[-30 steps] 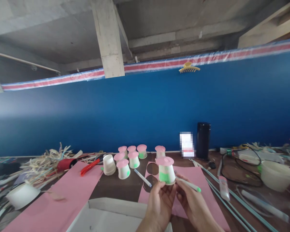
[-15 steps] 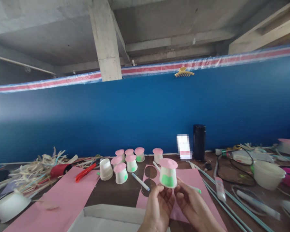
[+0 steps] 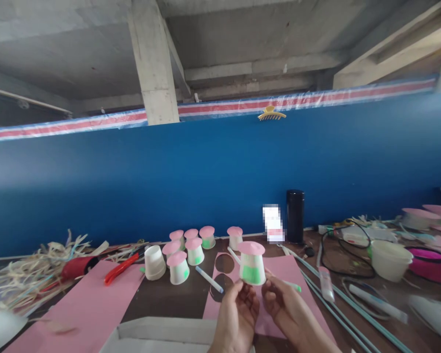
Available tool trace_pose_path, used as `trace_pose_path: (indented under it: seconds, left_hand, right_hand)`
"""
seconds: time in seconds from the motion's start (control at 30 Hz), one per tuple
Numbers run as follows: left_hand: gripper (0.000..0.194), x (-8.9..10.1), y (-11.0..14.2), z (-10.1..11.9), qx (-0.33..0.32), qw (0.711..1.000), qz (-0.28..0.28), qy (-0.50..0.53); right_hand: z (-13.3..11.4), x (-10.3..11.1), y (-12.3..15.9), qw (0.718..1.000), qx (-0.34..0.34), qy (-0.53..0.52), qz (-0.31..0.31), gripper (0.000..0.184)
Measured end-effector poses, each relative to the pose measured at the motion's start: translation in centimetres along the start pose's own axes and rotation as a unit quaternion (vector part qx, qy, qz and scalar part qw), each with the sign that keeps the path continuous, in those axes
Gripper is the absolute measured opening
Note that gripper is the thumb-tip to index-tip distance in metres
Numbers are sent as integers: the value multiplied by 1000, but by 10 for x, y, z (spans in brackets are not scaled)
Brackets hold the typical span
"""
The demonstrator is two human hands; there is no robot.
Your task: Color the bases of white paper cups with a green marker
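Note:
Upside down in front of me is a white paper cup (image 3: 252,264) with a pink paper disc on top and a green patch on its side. My left hand (image 3: 237,311) grips its lower rim between thumb and fingers. Touching the rim from the right is my right hand (image 3: 284,301), fingers curled. A marker (image 3: 296,287) with a green end sticks out behind that hand, its body mostly hidden. Below lies a pink sheet (image 3: 279,267) with round holes. Another marker (image 3: 209,279) rests on the table to the left, near several disc-topped cups (image 3: 179,270).
A plain white cup (image 3: 155,263) stands beside the disc-topped ones. A white tray (image 3: 165,327) lies at the front, a second pink sheet (image 3: 91,299) to its left. At the back stand a black bottle (image 3: 296,215) and a blurred upright panel (image 3: 274,223). Cords (image 3: 338,306) cross the right side.
My view has swung slightly right. The cup has turned a little, so its green patch faces me more squarely. The marker at my right hand is now more hidden behind it.

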State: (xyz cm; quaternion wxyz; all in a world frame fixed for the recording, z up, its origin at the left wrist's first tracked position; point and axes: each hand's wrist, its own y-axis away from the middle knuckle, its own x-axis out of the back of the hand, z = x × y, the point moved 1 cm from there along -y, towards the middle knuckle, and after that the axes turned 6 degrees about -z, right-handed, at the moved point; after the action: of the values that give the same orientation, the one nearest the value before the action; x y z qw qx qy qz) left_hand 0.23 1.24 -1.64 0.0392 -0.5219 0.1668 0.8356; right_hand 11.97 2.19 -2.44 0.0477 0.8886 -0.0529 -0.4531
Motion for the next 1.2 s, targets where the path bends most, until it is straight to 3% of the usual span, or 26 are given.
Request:
trace_pose_path:
  seconds: [0.43,0.9,1.2]
  left_hand:
    - [5,-3,1,1,-36,999,-15,23]
    - [6,-1,1,0,-44,999,-9,-1]
    - [8,-6,4,-5,-60,986,-120,-100]
  right_hand:
    - [4,0,4,1000,5,21,0,46]
    - [4,-2,4,1000,14,21,0,45]
    - [9,-2,4,1000,1,12,-22,48]
